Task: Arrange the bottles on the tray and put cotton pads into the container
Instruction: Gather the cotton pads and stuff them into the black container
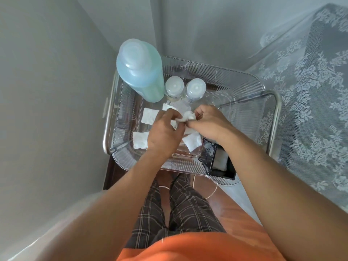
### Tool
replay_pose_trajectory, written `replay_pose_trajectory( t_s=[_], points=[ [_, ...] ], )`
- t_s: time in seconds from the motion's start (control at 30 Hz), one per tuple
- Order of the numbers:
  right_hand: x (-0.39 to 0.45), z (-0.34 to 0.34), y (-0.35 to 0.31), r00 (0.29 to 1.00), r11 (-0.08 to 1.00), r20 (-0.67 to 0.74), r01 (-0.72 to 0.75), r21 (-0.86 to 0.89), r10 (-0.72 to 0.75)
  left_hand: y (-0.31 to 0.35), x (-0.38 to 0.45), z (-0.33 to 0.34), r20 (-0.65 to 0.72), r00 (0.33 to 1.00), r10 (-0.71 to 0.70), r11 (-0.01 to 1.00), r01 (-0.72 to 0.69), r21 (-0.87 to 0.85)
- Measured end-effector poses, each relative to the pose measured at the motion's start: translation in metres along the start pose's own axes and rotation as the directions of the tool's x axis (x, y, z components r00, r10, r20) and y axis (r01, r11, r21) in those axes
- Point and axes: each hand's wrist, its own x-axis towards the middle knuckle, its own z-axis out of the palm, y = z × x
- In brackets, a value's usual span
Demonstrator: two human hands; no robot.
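A clear ribbed tray (222, 76) holds a tall blue-green bottle (141, 70) at its back left and two small clear bottles (174, 87) (195, 88) beside it. Several white square cotton pads lie on the tray floor, one at the left (148, 115), one at the front left (140, 140), one at the front middle (193, 141). Over the tray's middle, my left hand (163, 132) and my right hand (205, 121) both pinch a crumpled cotton pad (186, 117) between them. A black container (216, 162) with its lid up stands at the tray's front right corner, under my right forearm.
The tray rests on a small stand with a metal rail (276, 117), set in a corner of grey walls. A surface under a lace cloth (310, 100) lies to the right. My legs and a white cord (212, 193) are below the stand.
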Motion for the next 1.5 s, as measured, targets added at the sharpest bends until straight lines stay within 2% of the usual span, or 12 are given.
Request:
replay_pose_trajectory(
  t_s=[0.1, 0.17, 0.27, 0.37, 0.53, 0.6, 0.77, 0.87, 1.0, 1.13, 1.3, 1.5],
  points=[
    [-0.008, 0.01, -0.007, 0.998, 0.988, 0.004, 0.054, 0.142, -0.055, -0.007, -0.004, -0.018, 0.008, 0.99, -0.141, 0.966, 0.139, -0.217],
    [-0.008, 0.021, -0.014, 0.998, 0.975, -0.024, 0.056, 0.215, -0.052, -0.012, -0.003, -0.025, -0.012, 0.98, -0.197, 0.953, 0.188, -0.239],
    [0.0, 0.039, -0.021, 0.996, 0.963, -0.079, -0.008, 0.269, 0.03, -0.018, 0.004, -0.025, -0.075, 0.979, -0.191, 0.971, 0.177, -0.16],
    [0.012, 0.054, -0.029, 0.989, 0.963, -0.106, -0.072, 0.261, 0.103, -0.022, 0.016, -0.022, -0.081, 0.987, -0.141, 0.989, 0.145, 0.039],
    [0.027, 0.077, -0.032, 0.96, 0.919, -0.165, -0.155, 0.361, 0.227, -0.026, 0.029, -0.015, 0.02, 0.994, -0.106, 0.926, 0.091, 0.366],
    [0.029, 0.084, -0.031, 0.944, 0.92, -0.212, -0.165, 0.356, 0.252, -0.025, 0.032, -0.014, 0.058, 0.993, -0.101, 0.902, 0.067, 0.427],
    [0.028, 0.092, -0.032, 0.928, 0.925, -0.25, -0.188, 0.329, 0.277, -0.025, 0.031, -0.014, 0.072, 0.991, -0.115, 0.912, 0.077, 0.404],
    [0.017, 0.093, -0.03, 0.941, 0.945, -0.279, -0.103, 0.31, 0.194, -0.024, 0.022, -0.018, 0.042, 0.995, -0.092, 0.946, 0.075, 0.314],
    [-0.008, 0.097, -0.026, 0.942, 0.897, -0.322, 0.062, 0.438, 0.092, -0.023, 0.009, -0.036, 0.024, 0.997, -0.076, 0.975, 0.069, 0.211],
    [-0.022, 0.109, -0.03, 0.966, 0.831, -0.255, 0.115, 0.544, 0.033, -0.024, -0.003, -0.06, 0.002, 0.988, -0.155, 0.983, 0.154, 0.097],
    [-0.012, 0.122, -0.047, 0.971, 0.815, -0.236, 0.116, 0.568, 0.026, -0.014, -0.002, -0.062, -0.011, 0.967, -0.255, 0.937, 0.25, 0.243],
    [0.009, 0.128, -0.052, 0.953, 0.896, -0.286, 0.04, 0.443, 0.099, -0.022, 0.007, -0.056, 0.081, 0.959, -0.273, 0.895, 0.222, 0.386]
  ],
)
